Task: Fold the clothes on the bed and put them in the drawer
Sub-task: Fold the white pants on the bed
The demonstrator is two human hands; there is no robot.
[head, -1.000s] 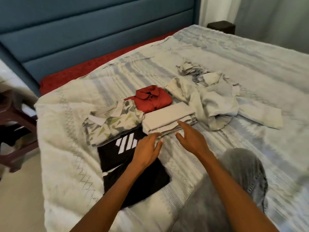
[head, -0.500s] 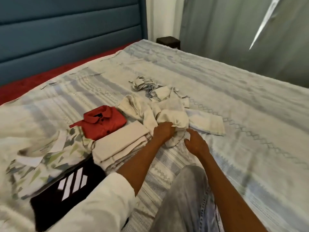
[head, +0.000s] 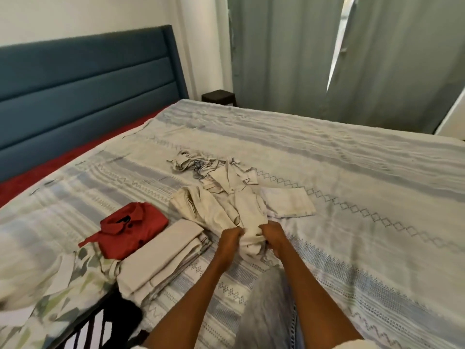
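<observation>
Both hands grip the near edge of a cream garment on the bed, ready to pull it out for folding.

At far left lie the folded pieces: a patterned shirt [head: 83, 270], a red shirt [head: 130, 229] behind it, then a beige stack [head: 161, 255]. Right of these, the left hand [head: 230, 236] and right hand [head: 273, 234] sit close together, each clamped on the cream garment [head: 226, 212], which runs away from them toward a crumpled pile [head: 201, 167]; both hands are equally near. A small flat cloth [head: 288, 201] lies just right, possibly part of the same garment. No drawer is in view on or near the bed [head: 352, 185].
</observation>
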